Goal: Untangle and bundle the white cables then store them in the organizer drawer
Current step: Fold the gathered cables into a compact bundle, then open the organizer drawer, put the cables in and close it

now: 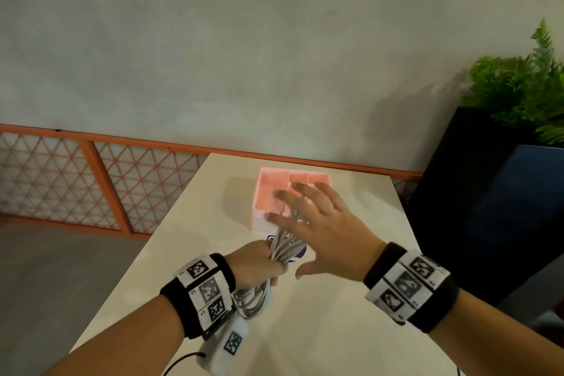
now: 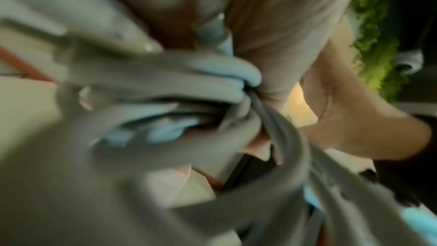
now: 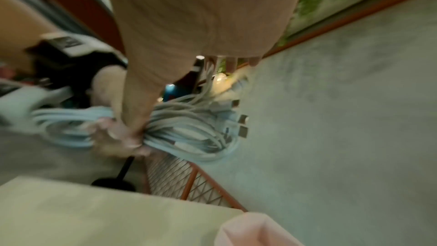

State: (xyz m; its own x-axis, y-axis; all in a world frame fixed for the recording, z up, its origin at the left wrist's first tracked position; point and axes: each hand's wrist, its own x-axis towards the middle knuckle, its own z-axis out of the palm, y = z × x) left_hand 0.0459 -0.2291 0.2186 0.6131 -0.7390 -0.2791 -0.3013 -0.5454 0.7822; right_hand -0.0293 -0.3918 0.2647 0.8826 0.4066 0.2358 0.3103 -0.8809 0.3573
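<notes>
My left hand (image 1: pixel 259 265) grips a coiled bundle of white cables (image 1: pixel 282 249) around its middle, above the table's centre. Loops hang out below the fist (image 1: pixel 253 299) and stick out above it toward the organizer. The right wrist view shows the same bundle (image 3: pixel 184 130) with several plug ends at its right side. In the left wrist view the cables (image 2: pixel 165 100) fill the frame, blurred. My right hand (image 1: pixel 317 217) hovers flat with spread fingers over the bundle's upper end and the front of the pink organizer drawer (image 1: pixel 268 183), holding nothing. The drawer has divided compartments.
The beige table (image 1: pixel 335 330) runs up to a grey wall. A blue and white item (image 1: pixel 300 253) lies under the bundle. An orange lattice railing (image 1: pixel 91 180) stands at the left, and a black planter (image 1: pixel 476 198) with a green fern at the right.
</notes>
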